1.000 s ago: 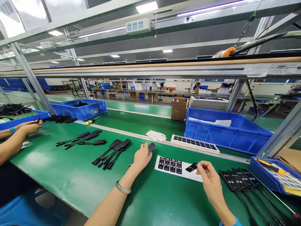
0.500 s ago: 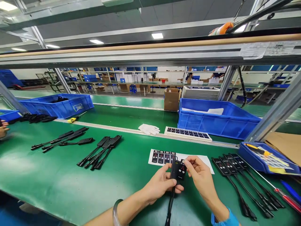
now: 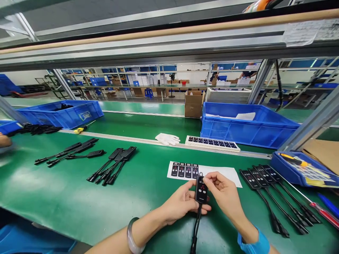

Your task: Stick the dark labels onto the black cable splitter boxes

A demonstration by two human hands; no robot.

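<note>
My left hand (image 3: pixel 182 201) is wrapped round a small black controller (image 3: pixel 197 192) with a cable hanging from its lower end. A black printed label (image 3: pixel 202 193) with red marks and two pale buttons lies over the controller's face. My right hand (image 3: pixel 224 190) pinches the label's upper right corner with thumb and forefinger. Just behind the hands is a white label sheet (image 3: pixel 217 171), with several black labels at its left end. To the right lie several labelled controllers (image 3: pixel 250 179) with cables. Several black controllers (image 3: pixel 124 153), no labels showing, are grouped to the left.
A white glove (image 3: pixel 167 139) and a stack of label sheets (image 3: pixel 212 143) lie along the metal strip. Blue bins (image 3: pixel 249 132) stand behind. At right are a blue tray (image 3: pixel 286 171) and a red-handled screwdriver (image 3: pixel 321 211). Another person's hand (image 3: pixel 4 140) shows at far left.
The label has moved left onto the controller and now lines up with its face, covering the small display window seen before. The camera view has tilted down slightly.
</note>
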